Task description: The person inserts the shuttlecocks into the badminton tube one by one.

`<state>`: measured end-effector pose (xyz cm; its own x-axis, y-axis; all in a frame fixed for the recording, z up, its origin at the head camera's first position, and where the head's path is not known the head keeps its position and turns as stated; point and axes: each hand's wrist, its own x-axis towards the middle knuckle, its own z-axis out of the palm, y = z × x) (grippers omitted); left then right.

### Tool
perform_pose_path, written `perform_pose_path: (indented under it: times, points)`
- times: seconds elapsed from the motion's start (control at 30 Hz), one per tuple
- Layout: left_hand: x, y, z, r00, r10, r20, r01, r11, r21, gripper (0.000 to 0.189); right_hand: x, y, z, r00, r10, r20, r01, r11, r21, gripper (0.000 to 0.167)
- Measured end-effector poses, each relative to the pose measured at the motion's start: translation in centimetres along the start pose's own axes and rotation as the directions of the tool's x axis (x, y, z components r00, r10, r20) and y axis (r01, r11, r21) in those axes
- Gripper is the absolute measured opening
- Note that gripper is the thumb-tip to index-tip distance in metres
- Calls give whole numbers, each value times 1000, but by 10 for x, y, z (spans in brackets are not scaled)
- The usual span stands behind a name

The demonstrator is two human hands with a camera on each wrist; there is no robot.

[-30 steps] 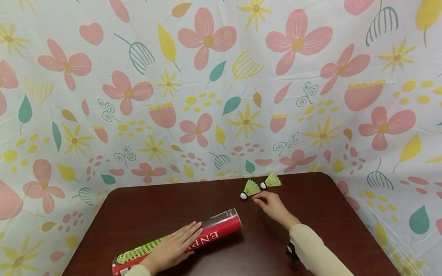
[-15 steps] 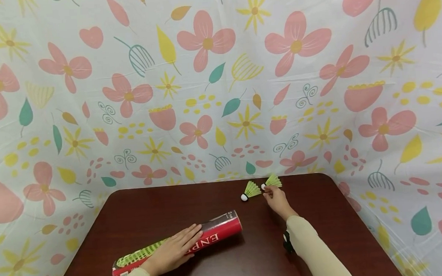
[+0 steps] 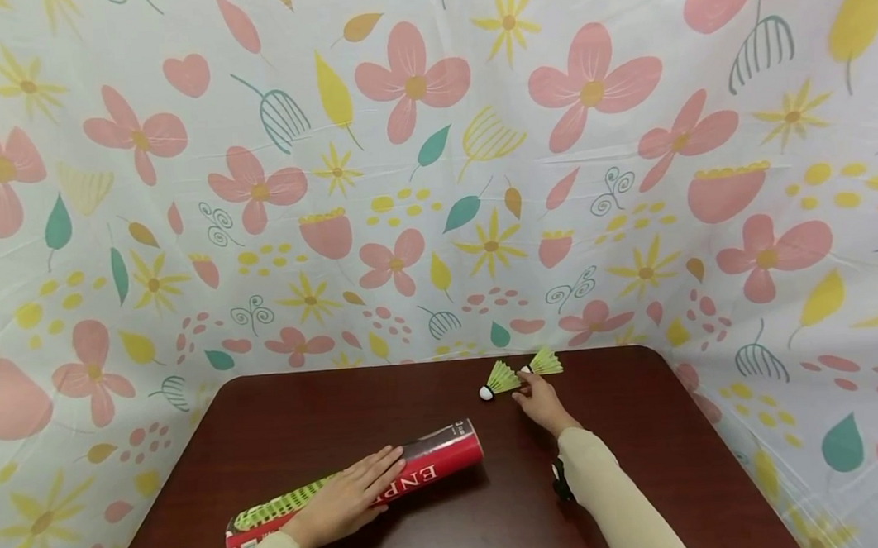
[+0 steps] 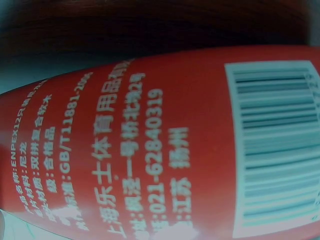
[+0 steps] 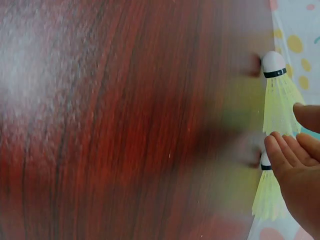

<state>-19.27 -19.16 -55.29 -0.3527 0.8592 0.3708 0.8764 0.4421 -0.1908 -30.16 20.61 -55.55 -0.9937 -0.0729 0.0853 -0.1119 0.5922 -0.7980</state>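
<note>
A red and black shuttlecock tube (image 3: 439, 451), printed with lettering and a picture of shuttlecocks, lies slantwise on the brown table. My left hand (image 3: 346, 492) rests on it with the fingers laid across its top. In the left wrist view the tube's red side (image 4: 200, 125) fills much of the picture. Two yellow shuttlecocks with white heads lie near the far edge: a nearer one (image 3: 501, 377) and a farther one (image 3: 546, 362). Beside them is my right hand (image 3: 541, 403), its thumb apart from its fingers. In the right wrist view the fingers partly cover the lower shuttlecock (image 5: 270, 195).
The dark wooden table (image 3: 327, 412) has rounded far corners. A floral cloth (image 3: 434, 183) hangs behind it and along both sides. A small black device (image 3: 561, 479) is on my right wrist.
My right hand moved right to the farther shuttlecock's head, then slightly back left between the two shuttlecocks. My left hand has stayed on the tube, and both shuttlecocks lie where they were.
</note>
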Motion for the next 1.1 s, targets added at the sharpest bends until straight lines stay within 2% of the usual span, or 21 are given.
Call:
perform_pose_path:
  times: [0.2,0.4,0.63,1.1]
  points:
    - [0,2,-2,1000,-18,7,18,1000,-2,87,-1,-3,3,996,-38,-77,35,999,-41,30]
    - [0,2,-2,1000,-12,10,12,1000,10,87,-4,-3,5,995,-16,-98,7,996,-88,13]
    - [1,1,-2,1000,6,-16,-6,1000,-6,88,-6,-6,2,996,-28,-84,21,997,-77,12]
    - [1,1,-3,1000,-13,-5,13,1000,-21,88,-20,-14,-13,994,-108,-12,108,994,-13,9]
